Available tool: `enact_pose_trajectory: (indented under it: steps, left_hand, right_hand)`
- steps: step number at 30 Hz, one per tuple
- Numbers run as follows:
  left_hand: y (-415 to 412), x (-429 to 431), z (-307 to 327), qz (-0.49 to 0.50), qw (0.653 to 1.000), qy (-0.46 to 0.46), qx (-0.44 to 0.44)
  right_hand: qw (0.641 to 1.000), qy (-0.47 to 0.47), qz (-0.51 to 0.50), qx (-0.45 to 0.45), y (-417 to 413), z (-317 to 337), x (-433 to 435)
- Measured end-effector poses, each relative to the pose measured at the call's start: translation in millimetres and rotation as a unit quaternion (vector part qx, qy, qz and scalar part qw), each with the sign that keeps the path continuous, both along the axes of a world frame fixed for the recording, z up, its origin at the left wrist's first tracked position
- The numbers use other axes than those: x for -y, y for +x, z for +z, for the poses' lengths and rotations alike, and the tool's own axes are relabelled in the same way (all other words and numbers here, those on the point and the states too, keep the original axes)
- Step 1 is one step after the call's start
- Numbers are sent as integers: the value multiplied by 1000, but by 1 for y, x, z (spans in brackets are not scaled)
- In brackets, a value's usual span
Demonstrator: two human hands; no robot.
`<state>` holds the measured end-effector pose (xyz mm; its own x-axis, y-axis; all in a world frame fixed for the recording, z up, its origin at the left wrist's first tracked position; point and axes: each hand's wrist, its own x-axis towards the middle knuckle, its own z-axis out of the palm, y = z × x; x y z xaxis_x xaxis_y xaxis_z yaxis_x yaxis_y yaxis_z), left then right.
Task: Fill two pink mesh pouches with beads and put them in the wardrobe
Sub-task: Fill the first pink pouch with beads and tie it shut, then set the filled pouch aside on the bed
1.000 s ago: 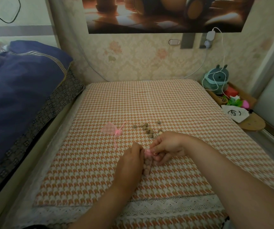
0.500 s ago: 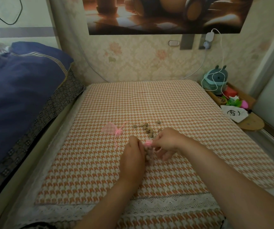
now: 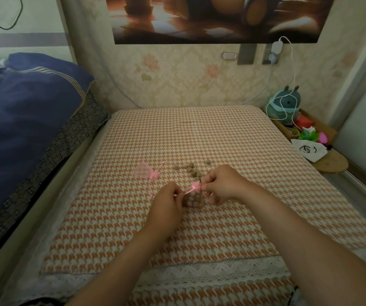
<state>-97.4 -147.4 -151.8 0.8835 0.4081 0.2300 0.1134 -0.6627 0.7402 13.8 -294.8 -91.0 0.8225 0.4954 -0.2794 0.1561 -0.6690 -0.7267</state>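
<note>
A pink mesh pouch [image 3: 194,199] full of brown beads stands on the houndstooth cloth [image 3: 255,173] between my hands. Its neck is gathered under a pink ribbon [image 3: 194,187]. My left hand [image 3: 166,202] pinches one end of the ribbon on the left, and my right hand [image 3: 221,184] pinches the other end on the right. A second pink pouch [image 3: 144,171] lies flat and empty to the left, its ribbon trailing toward me. Several loose brown beads [image 3: 192,168] lie just beyond the filled pouch.
A blue quilt [image 3: 23,120] is piled on the left. At the right edge, a low shelf holds a green plush toy [image 3: 284,107], small toys [image 3: 310,132], a white drawstring bag [image 3: 310,149] and a charger cable [image 3: 292,69].
Both hands lifted slightly and drew apart, pulling the ribbon ends sideways. The pouch neck closed and the bead-filled body now shows between the hands.
</note>
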Motion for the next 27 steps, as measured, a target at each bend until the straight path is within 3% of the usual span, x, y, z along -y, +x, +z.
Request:
enact_pose_trajectory:
  steps: [9,21,27]
  left_hand:
    - [2,-28,20,-68,995,54,-49]
    - [9,-30,22,-77,993,43,-83]
    - [12,-27,22,-113,980,-112,-121]
  right_hand:
    - [999,7,39,1,-1,3,1]
    - [998,-9,48,-29,5,-3,0]
    - [992,74,54,-86,-2,-8,-7]
